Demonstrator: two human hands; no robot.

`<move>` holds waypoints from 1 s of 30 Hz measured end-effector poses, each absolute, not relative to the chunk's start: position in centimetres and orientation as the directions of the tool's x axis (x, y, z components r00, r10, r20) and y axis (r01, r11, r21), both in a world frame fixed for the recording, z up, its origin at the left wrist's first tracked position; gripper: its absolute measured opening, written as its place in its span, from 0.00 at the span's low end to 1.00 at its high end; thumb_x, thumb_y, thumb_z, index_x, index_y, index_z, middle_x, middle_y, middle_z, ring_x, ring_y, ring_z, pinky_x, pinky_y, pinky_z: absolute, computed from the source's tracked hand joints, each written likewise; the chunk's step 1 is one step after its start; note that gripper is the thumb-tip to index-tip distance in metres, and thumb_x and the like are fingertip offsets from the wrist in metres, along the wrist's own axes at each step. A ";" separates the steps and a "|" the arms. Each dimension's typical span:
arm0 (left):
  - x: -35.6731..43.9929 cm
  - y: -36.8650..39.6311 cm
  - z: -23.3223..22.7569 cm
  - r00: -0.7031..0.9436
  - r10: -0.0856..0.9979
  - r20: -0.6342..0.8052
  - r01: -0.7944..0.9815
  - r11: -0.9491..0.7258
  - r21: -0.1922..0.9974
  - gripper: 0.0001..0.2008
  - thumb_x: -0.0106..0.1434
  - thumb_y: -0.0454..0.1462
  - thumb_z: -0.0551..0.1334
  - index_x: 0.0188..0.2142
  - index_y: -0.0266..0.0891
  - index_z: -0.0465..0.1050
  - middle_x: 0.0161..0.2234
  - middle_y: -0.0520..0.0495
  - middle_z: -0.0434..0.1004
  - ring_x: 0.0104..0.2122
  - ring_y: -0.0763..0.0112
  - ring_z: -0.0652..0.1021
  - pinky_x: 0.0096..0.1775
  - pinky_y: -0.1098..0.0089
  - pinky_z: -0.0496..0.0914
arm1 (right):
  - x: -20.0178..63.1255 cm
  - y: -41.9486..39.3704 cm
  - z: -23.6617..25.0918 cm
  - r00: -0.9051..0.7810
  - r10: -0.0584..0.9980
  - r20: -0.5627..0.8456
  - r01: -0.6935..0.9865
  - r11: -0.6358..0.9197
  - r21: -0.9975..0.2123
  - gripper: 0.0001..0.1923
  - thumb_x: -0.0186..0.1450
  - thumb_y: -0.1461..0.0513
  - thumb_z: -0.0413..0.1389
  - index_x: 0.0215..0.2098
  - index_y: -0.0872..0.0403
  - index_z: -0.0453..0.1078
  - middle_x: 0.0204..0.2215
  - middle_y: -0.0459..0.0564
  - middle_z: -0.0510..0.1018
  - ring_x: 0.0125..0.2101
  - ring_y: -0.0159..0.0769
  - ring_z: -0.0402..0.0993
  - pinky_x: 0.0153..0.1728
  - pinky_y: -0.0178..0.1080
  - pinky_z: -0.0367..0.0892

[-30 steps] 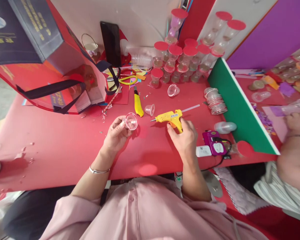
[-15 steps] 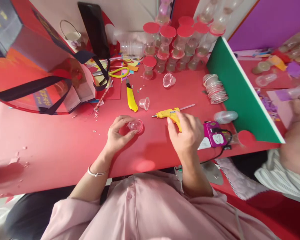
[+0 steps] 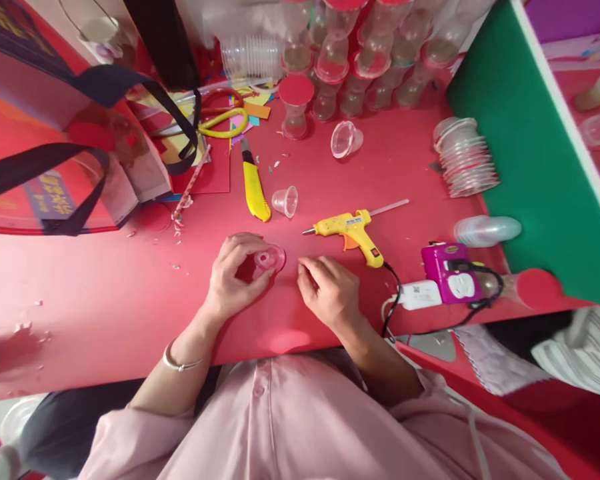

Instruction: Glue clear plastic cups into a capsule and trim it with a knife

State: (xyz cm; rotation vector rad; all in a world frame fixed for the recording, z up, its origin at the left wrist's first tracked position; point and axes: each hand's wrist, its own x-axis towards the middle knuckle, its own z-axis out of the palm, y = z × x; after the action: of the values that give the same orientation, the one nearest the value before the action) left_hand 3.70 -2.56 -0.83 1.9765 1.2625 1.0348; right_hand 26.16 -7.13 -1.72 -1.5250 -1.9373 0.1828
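Observation:
My left hand [image 3: 230, 279] grips a small clear plastic cup [image 3: 269, 258] and holds it mouth down against the red table [image 3: 105, 300]. My right hand [image 3: 330, 292] rests on the table just right of the cup, its fingertips pinched together with nothing visible between them. A yellow glue gun [image 3: 353, 230] lies on its side beyond my right hand, untouched, its black cord running to a white plug [image 3: 414, 294].
A yellow utility knife [image 3: 254, 190] and two loose clear cups [image 3: 286, 201] [image 3: 347, 139] lie farther back. Stacked lids [image 3: 465, 159], a green board [image 3: 520, 153], a purple device [image 3: 453, 273] and a red disc [image 3: 537, 288] are at the right. A red bag [image 3: 55, 140] stands at the left. Another person's striped sleeve [image 3: 580, 363] is at the far right.
My right hand let go of the glue gun and moved left beside the cup. My left hand lowered the cup onto the table. The view tilted down and closer.

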 end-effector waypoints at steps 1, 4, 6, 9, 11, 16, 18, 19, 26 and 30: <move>3.8 -2.5 -0.8 0.250 0.924 0.289 0.479 -0.377 0.793 0.19 0.59 0.37 0.75 0.49 0.46 0.79 0.49 0.42 0.82 0.53 0.52 0.80 0.58 0.50 0.75 | 26.1 -7.2 -1.7 -0.114 0.919 0.378 0.819 0.303 -0.487 0.09 0.74 0.64 0.57 0.46 0.53 0.80 0.33 0.49 0.85 0.32 0.34 0.81 0.37 0.35 0.70; 4.0 -2.4 -0.6 0.255 0.930 0.266 0.491 -0.362 0.793 0.18 0.58 0.37 0.75 0.48 0.47 0.80 0.47 0.43 0.83 0.53 0.50 0.80 0.57 0.49 0.75 | 25.9 -7.2 -1.7 -0.134 0.943 0.305 0.833 0.274 -0.481 0.09 0.75 0.63 0.57 0.46 0.51 0.81 0.33 0.49 0.85 0.33 0.34 0.80 0.37 0.36 0.70; 4.1 -2.4 -0.5 0.269 0.927 0.263 0.504 -0.368 0.781 0.18 0.58 0.37 0.75 0.48 0.47 0.80 0.47 0.43 0.83 0.53 0.50 0.80 0.57 0.49 0.74 | 25.9 -7.2 -1.6 -0.143 0.950 0.278 0.841 0.265 -0.472 0.09 0.75 0.62 0.57 0.46 0.51 0.81 0.33 0.48 0.85 0.33 0.33 0.80 0.37 0.36 0.69; 4.1 -2.4 -0.5 0.284 0.925 0.254 0.522 -0.371 0.768 0.18 0.58 0.36 0.74 0.49 0.47 0.79 0.48 0.43 0.83 0.53 0.50 0.80 0.57 0.49 0.74 | 25.9 -7.2 -1.5 -0.152 0.952 0.265 0.843 0.265 -0.468 0.09 0.76 0.62 0.57 0.46 0.51 0.81 0.34 0.48 0.85 0.33 0.33 0.80 0.37 0.36 0.69; 4.1 -2.4 -0.5 0.288 0.925 0.247 0.528 -0.369 0.765 0.19 0.58 0.36 0.74 0.49 0.47 0.79 0.48 0.43 0.83 0.53 0.50 0.80 0.57 0.49 0.74 | 26.0 -7.2 -1.3 -0.156 0.952 0.264 0.840 0.268 -0.471 0.09 0.76 0.62 0.57 0.46 0.51 0.81 0.33 0.48 0.85 0.33 0.33 0.80 0.37 0.36 0.68; 3.9 -2.4 -0.7 0.295 0.922 0.252 0.517 -0.375 0.769 0.20 0.57 0.34 0.74 0.50 0.47 0.79 0.48 0.43 0.83 0.53 0.50 0.80 0.57 0.49 0.74 | 25.9 -7.2 -1.1 -0.160 0.943 0.293 0.834 0.288 -0.471 0.09 0.75 0.63 0.57 0.45 0.52 0.81 0.33 0.47 0.85 0.33 0.33 0.80 0.36 0.36 0.68; 3.9 -2.4 -0.7 0.299 0.918 0.261 0.506 -0.384 0.772 0.22 0.57 0.33 0.74 0.51 0.48 0.79 0.49 0.43 0.83 0.54 0.50 0.80 0.58 0.49 0.73 | 25.9 -7.2 -1.1 -0.164 0.941 0.296 0.832 0.293 -0.471 0.08 0.75 0.63 0.57 0.45 0.52 0.81 0.33 0.47 0.85 0.33 0.33 0.80 0.36 0.36 0.69; 3.8 -2.4 -0.7 0.301 0.917 0.263 0.504 -0.387 0.772 0.22 0.57 0.33 0.74 0.51 0.48 0.79 0.49 0.43 0.82 0.54 0.50 0.80 0.58 0.49 0.73 | 25.9 -7.2 -1.1 -0.166 0.942 0.293 0.832 0.293 -0.472 0.08 0.75 0.63 0.57 0.45 0.52 0.81 0.33 0.47 0.85 0.33 0.33 0.80 0.37 0.36 0.69; 3.9 -2.3 -0.7 0.316 0.907 0.278 0.530 -0.412 0.741 0.21 0.58 0.34 0.73 0.51 0.47 0.78 0.49 0.42 0.82 0.53 0.50 0.80 0.57 0.49 0.74 | 25.9 -7.2 -1.2 -0.160 0.946 0.283 0.829 0.285 -0.482 0.08 0.75 0.62 0.58 0.45 0.51 0.81 0.33 0.48 0.85 0.33 0.34 0.80 0.37 0.37 0.69; 3.8 -2.3 -0.8 0.297 0.923 0.245 0.539 -0.374 0.755 0.21 0.57 0.35 0.74 0.50 0.48 0.79 0.49 0.42 0.83 0.54 0.49 0.80 0.56 0.49 0.74 | 25.9 -7.2 -1.2 -0.160 0.947 0.278 0.831 0.281 -0.480 0.08 0.76 0.62 0.58 0.45 0.51 0.81 0.33 0.48 0.85 0.33 0.33 0.80 0.36 0.37 0.69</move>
State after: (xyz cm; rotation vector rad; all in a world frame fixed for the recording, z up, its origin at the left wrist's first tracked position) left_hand 3.80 -2.35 -0.84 2.0237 1.2984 0.9170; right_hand 25.86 -7.16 -1.24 -1.5898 -2.0332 0.2921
